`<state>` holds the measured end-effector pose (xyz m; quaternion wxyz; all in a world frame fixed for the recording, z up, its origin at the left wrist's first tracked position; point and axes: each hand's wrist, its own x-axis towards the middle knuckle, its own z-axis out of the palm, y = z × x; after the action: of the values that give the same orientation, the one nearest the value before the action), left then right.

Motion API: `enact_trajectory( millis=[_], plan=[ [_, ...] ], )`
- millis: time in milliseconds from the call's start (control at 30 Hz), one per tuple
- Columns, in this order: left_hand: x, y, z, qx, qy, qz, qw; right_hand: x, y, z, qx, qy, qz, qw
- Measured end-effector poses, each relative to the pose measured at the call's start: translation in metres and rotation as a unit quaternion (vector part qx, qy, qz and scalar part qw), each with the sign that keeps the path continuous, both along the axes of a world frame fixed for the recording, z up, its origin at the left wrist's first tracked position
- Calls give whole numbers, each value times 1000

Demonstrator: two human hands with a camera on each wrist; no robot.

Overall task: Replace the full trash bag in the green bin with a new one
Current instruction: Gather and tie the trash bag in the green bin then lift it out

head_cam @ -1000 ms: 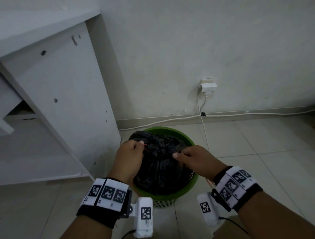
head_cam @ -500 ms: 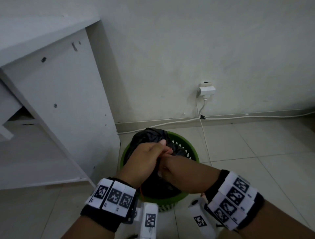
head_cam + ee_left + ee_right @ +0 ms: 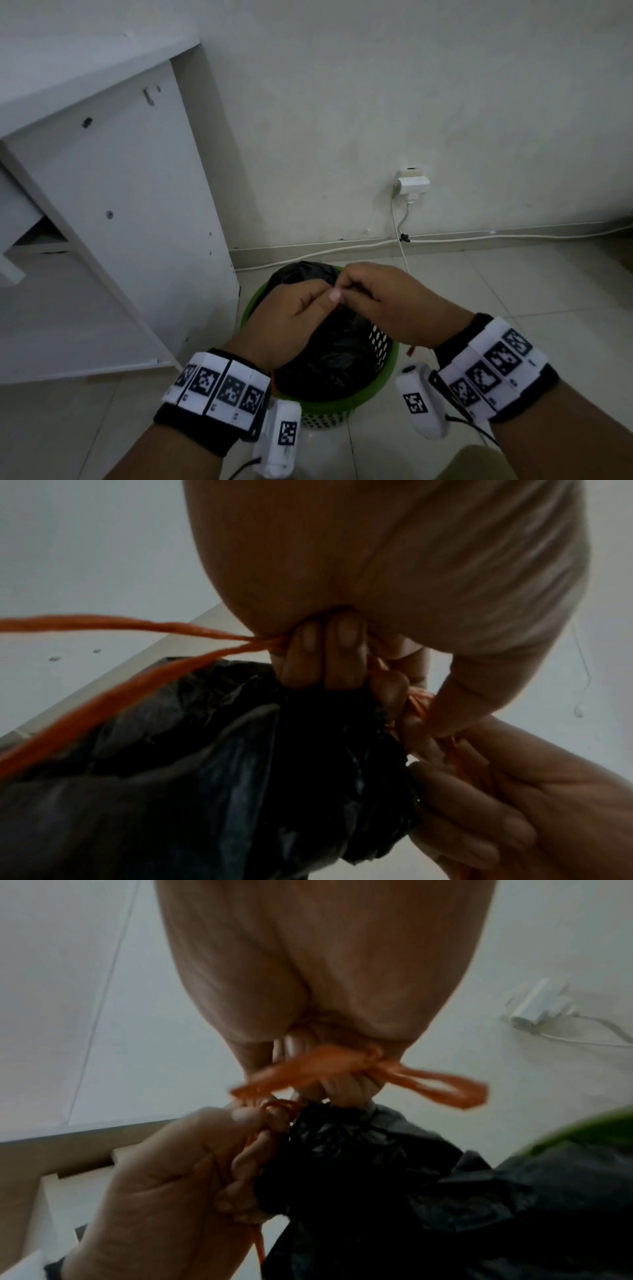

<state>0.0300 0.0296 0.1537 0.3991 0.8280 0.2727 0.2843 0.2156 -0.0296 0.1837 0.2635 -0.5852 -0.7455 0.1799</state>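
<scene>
No readable text, brands or numbers; only coded square markers on wristbands [image 3: 219, 387].

Bag's [image 3: 335, 363] gathered neck behind hands [image 3: 342, 301]

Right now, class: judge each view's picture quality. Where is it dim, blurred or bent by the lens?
Head view: dim, even light; wide lens bows the cabinet edges. Left wrist view: orange drawstring smeared, black bag murky. Right wrist view: the drawstring loop blurred, green bin rim a soft streak.
</scene>
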Motion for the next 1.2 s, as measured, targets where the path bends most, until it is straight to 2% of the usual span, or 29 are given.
enact_trajectory(
  millis=[67, 167, 233, 300, 400, 500, 600, 733, 800, 900, 1000, 1067, 1133, 1200],
  plan=[
    [-3, 7, 2, 36, 17, -7, 999, -5, 0, -10, 9, 106, -16, 994],
    [-9, 13, 7, 50, 29, -29, 998, -17, -3, -19, -19, 298, -23, 954],
    [-11, 14, 10, 65, 30, -34, 997, -24, -1, -24, -33, 359, -37, 932],
    [-13, 16, 10, 90, 27, -17, 995, -27, 3, -28, -30, 359, -49, 932],
    [-16, 16, 6, 117, 12, 33, 993, -29, 11, -30, -1, 287, -78, 955],
    [-17, 15, 2, 69, -19, 85, 994, -29, 16, -23, 10, 249, -86, 965],
    [-18, 12, -2, 92, -8, 95, 991, -26, 21, -17, -15, 219, -95, 971],
    [-19, 10, -8, 178, -18, 123, 976, -21, 28, -14, -71, 263, -113, 956],
    [-17, 9, -9, 178, -41, 140, 973, -21, 30, -15, -78, 256, -122, 956],
    [-17, 8, -3, 67, -49, 154, 985, -25, 31, -20, -10, 214, -132, 968],
    [-18, 12, 9, -65, -37, 148, 986, -30, 26, -25, 137, 168, -135, 967],
    [-18, 15, 16, -159, -48, 149, 975, -34, 20, -31, 223, 109, -126, 961],
    [-18, 18, 21, -262, -84, 142, 951, -38, 15, -37, 261, 69, -127, 954],
    [-17, 18, 24, -304, -100, 126, 939, -43, 12, -42, 280, 31, -141, 949]
  ],
)
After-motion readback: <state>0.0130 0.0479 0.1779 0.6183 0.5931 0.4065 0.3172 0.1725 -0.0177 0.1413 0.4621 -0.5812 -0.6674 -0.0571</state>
